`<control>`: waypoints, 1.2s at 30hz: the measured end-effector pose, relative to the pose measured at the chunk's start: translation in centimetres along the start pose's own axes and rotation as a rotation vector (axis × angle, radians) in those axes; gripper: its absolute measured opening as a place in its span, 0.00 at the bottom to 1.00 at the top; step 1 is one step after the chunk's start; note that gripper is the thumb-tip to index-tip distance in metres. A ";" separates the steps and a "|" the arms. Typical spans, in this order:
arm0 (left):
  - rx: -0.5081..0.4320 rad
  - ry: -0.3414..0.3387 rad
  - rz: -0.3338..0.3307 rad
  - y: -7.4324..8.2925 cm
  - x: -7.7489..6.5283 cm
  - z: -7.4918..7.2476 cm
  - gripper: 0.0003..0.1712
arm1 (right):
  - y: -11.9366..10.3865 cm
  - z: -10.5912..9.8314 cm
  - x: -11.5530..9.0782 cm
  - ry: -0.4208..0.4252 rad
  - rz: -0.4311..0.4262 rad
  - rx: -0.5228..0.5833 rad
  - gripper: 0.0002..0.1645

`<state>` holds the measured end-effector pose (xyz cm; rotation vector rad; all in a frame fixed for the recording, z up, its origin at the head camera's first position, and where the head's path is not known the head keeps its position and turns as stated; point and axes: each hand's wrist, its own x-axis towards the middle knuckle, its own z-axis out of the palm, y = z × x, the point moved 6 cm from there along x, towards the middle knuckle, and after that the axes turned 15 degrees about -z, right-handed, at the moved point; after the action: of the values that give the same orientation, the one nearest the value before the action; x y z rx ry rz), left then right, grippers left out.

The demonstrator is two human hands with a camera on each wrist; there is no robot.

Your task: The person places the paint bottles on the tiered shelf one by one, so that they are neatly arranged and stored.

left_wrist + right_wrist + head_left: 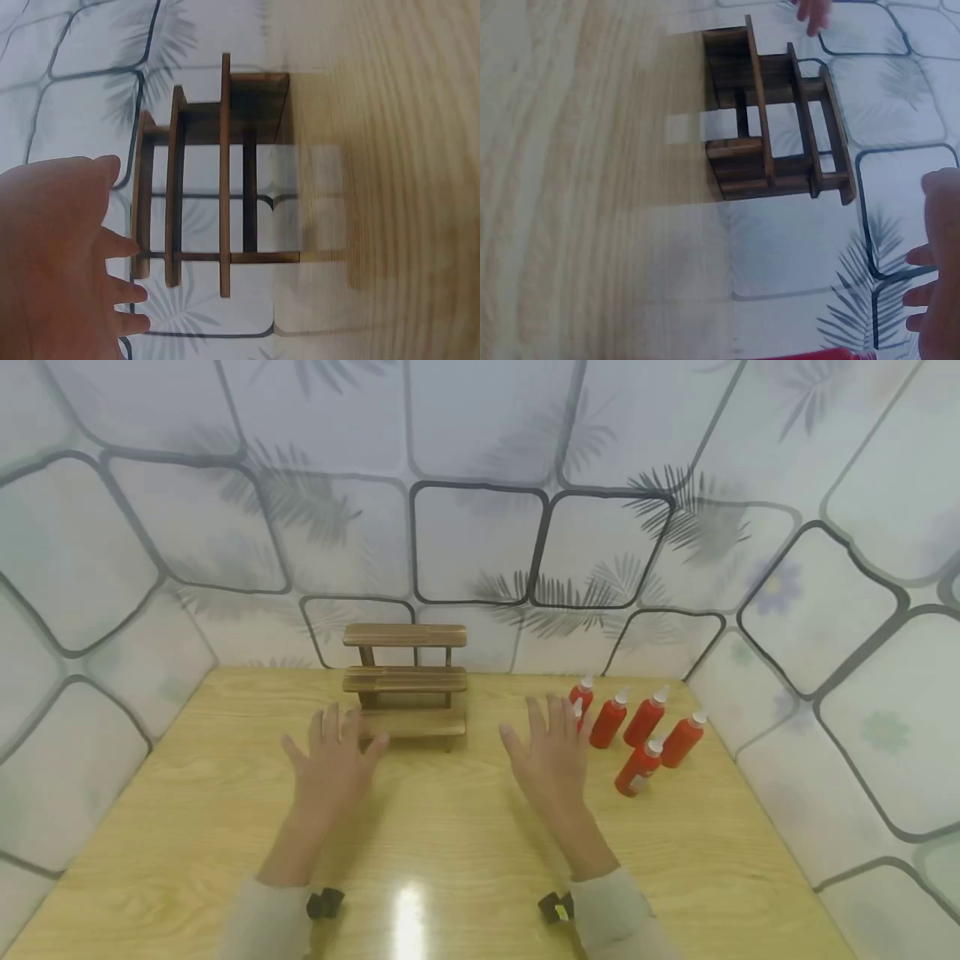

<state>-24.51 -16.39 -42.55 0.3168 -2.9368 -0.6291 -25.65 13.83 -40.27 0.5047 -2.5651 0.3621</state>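
Note:
My left hand point(330, 768) hovers with spread fingers over the table, in front of a brown wooden three-step rack point(405, 678). Nothing is in its grasp. In the left wrist view the same rack point(225, 172) stands just beyond the fingers. My right hand point(551, 760), also spread and holding nothing, is nearest to several red squeeze bottles point(608, 720) with white pointed caps, and it partly hides one of them. The right wrist view shows the rack point(772, 112) and a sliver of a red bottle point(825, 354) along its bottom edge.
The light wood table point(465, 843) runs back to a patterned wall point(480, 543), with more patterned panels on both sides. The foremost bottle point(639, 768) bears a pale label and stands close to the bottle point(682, 741) at the far right.

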 end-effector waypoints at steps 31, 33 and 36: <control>-0.715 -0.405 -0.082 -5.4 5.1 3.1 0.31 | 9.2 1.5 -1.6 0.361 0.414 0.862 0.25; -0.725 -0.409 -0.084 -5.5 5.1 3.3 0.31 | 9.3 1.7 -1.7 0.376 0.402 0.862 0.24; -0.738 -0.413 -0.088 -5.6 5.1 3.3 0.31 | 9.4 2.1 -2.0 0.405 0.379 0.875 0.23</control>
<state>-28.95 -21.27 -47.54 0.2479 -2.7665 -1.8962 -28.84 22.09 -44.50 0.1818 -1.9886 1.5685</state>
